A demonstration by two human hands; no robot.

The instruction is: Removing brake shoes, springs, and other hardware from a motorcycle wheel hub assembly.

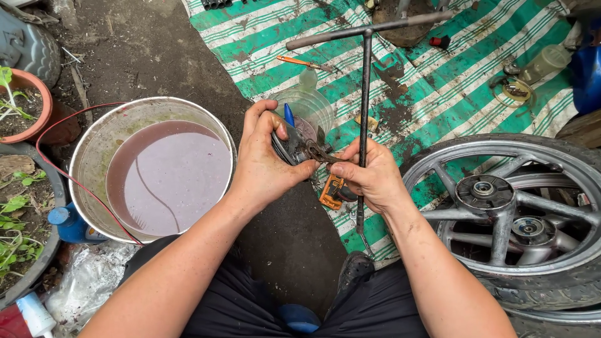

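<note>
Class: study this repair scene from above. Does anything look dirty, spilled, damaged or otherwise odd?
Yes. The metal basin holds murky purplish liquid with a greenish film on its wall. The green-striped tarp is smeared with dark mud. The left hand and right hand hold a grimy metal part.

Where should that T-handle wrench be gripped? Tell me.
Take the T-handle wrench by its bare upright shaft, above the right hand, coming from the right. The crossbar also sits free on top; the lower shaft is already held and the left hand crowds that side.
</note>
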